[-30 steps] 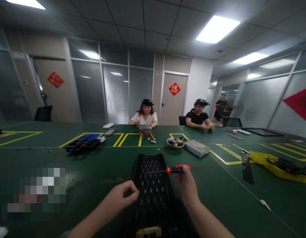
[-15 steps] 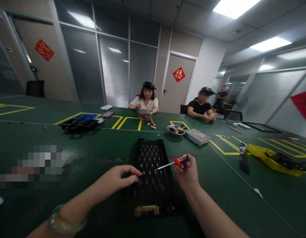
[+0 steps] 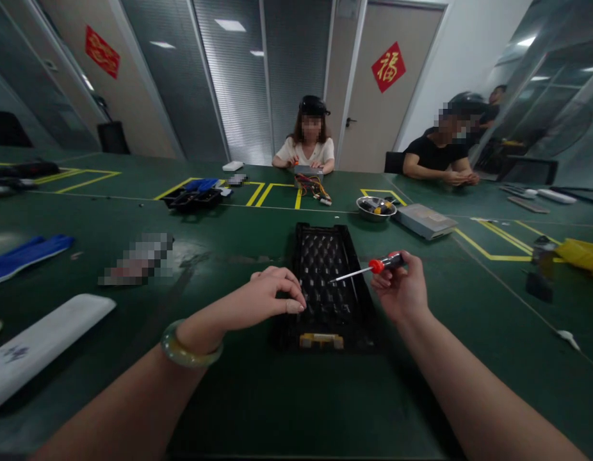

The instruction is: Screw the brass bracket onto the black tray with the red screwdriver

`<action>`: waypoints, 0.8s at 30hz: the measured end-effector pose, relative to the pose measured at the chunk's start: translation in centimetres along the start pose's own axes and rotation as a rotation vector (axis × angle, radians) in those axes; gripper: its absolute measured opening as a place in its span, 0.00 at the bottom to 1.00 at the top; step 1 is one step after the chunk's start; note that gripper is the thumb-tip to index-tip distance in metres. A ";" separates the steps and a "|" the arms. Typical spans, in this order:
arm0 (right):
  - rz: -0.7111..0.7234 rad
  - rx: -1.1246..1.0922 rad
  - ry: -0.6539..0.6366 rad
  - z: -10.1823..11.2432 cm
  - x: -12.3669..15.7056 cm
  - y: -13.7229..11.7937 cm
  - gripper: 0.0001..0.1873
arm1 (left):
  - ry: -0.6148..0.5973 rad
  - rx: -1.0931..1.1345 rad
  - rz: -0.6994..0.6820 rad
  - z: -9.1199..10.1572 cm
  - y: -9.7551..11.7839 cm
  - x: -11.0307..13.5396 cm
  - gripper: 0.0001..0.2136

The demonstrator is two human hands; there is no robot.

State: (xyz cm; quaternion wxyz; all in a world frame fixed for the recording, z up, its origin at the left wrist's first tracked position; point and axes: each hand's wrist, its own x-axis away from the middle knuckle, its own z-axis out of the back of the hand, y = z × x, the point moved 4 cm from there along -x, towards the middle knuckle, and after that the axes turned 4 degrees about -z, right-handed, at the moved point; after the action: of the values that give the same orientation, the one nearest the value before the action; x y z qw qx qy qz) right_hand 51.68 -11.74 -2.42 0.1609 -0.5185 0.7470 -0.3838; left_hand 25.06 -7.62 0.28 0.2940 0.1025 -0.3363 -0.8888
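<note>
In front of me on the green table lies a long black plastic panel (image 3: 362, 291) with a raised rim and a lattice surface. A yellowish piece (image 3: 321, 340) sits at its near end. My right hand (image 3: 403, 288) is closed round the black-and-red handle of a screwdriver (image 3: 389, 262), whose shaft points left over the lattice. My left hand (image 3: 272, 296) reaches across the panel's left rim. Its thumb and fingertips come together at the lattice, and anything between them is too small or hidden to name. A bangle circles the left wrist.
Beyond the panel stand a metal bowl (image 3: 376, 209) of small parts and a flat grey box (image 3: 425, 221). Two people sit across the table, one behind a wired metal box (image 3: 310, 174). At left lie a white long object (image 3: 47, 342) and a blue glove (image 3: 30, 256).
My view has tilted down and turned left, so the table things appear higher and farther right. The left fingertips have drawn in on the panel's left side. The screwdriver stays in my right hand.
</note>
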 end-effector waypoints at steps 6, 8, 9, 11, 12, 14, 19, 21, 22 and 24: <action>0.056 0.106 -0.055 -0.8 0.5 -0.1 0.16 | -0.124 -0.180 0.065 -0.7 1.0 0.9 0.08; 0.080 0.137 -0.069 -1.0 0.7 -0.2 0.16 | -0.154 -0.199 0.093 -1.2 1.2 1.1 0.08; 0.096 0.152 -0.075 -1.2 0.7 -0.2 0.16 | -0.157 -0.209 0.114 -1.4 1.2 1.1 0.08; 0.130 0.183 -0.089 -1.4 0.9 -0.2 0.17 | -0.152 -0.229 0.154 -1.7 1.2 1.1 0.08; 0.142 0.199 -0.092 -1.5 1.0 -0.2 0.17 | -0.144 -0.239 0.169 -1.9 1.2 1.0 0.08; 0.159 0.229 -0.079 -1.6 1.1 -0.1 0.17 | -0.122 -0.260 0.193 -2.1 1.1 0.9 0.07; 0.196 0.292 -0.023 -1.5 1.4 0.2 0.17 | -0.057 -0.292 0.218 -2.7 0.9 0.8 0.09; 0.215 0.310 -0.033 -1.6 1.5 0.2 0.17 | -0.045 -0.304 0.220 -2.7 0.8 0.7 0.09; 0.228 0.315 -0.037 -1.6 1.5 0.2 0.17 | -0.047 -0.306 0.218 -2.7 0.8 0.7 0.09; 0.250 0.318 -0.052 -1.6 1.6 0.1 0.16 | -0.070 -0.302 0.209 -2.6 0.7 0.7 0.10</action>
State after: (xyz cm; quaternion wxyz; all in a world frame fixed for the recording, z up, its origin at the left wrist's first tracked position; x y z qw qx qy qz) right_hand 49.90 -12.47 -1.22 0.3065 -0.3995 0.7311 -0.4604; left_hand 25.81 -9.93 -1.21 0.3849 -0.0093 -0.2180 -0.8968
